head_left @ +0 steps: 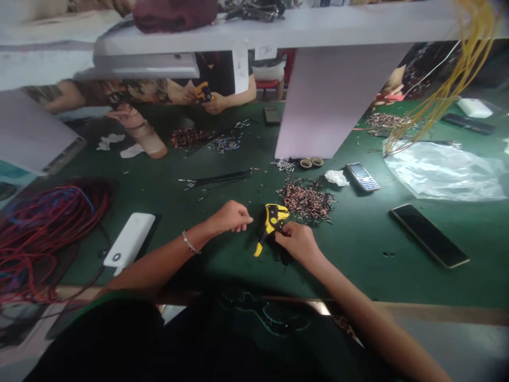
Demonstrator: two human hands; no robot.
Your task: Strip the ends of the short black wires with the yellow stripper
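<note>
My right hand (297,241) is closed round the handle of a yellow and black wire stripper (274,218), whose head points away from me. Just left of the tool, my left hand (234,216) is held with thumb and fingers pinched; whatever it holds, if anything, is too small to make out. Beyond the tool lies a pile of short copper-coloured pieces (308,200). A bundle of thin black wires (222,178) rests farther off on the green table (342,265).
Red and blue wires (79,212) and a white power bank (130,240) lie left. A keypad phone (362,177), a dark smartphone (429,235) and a plastic bag (441,172) are right. Across the table, people's hands work beneath a shelf (338,26).
</note>
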